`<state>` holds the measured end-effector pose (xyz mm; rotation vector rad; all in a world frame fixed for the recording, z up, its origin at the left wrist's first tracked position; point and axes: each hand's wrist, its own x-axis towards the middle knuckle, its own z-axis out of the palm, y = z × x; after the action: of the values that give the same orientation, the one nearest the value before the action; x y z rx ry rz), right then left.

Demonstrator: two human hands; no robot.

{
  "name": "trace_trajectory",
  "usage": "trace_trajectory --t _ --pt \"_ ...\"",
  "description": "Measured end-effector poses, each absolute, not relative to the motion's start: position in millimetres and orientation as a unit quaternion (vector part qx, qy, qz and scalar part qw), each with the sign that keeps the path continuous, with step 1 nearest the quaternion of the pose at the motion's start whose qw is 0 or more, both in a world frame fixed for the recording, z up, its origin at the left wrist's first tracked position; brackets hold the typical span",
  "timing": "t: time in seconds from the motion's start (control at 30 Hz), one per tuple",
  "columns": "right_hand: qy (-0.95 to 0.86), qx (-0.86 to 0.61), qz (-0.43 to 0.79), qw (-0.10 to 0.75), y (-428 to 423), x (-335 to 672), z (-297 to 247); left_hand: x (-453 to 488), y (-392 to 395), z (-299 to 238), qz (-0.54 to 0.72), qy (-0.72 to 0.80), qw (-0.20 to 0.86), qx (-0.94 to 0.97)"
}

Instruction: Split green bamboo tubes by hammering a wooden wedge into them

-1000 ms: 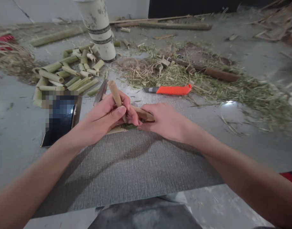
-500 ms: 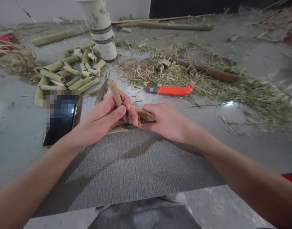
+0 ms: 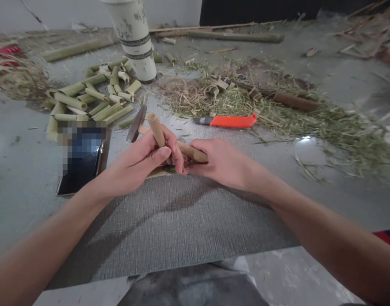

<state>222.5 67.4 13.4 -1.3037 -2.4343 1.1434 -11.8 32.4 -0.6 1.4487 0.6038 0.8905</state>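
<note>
Both hands met over the grey mat [image 3: 169, 225]: the left hand [image 3: 140, 163] was closed around a tan stick [image 3: 156, 129] tilted upward, and the right hand [image 3: 220, 163] gripped a second tan stick [image 3: 191, 151] lying nearly level. Just beyond lay a dark blade [image 3: 136, 123], an orange knife [image 3: 233, 121], a phone [image 3: 81, 159] and cut bamboo pieces [image 3: 86, 100].
</note>
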Motion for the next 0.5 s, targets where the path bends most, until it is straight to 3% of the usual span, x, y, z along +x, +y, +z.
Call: trace_trajectory --t 0.5 --pt "-0.806 -0.432 0.397 0.080 66.6 222.3 13.9 -12.4 32.2 -5.1 0.399 0.242 0.629 0.622"
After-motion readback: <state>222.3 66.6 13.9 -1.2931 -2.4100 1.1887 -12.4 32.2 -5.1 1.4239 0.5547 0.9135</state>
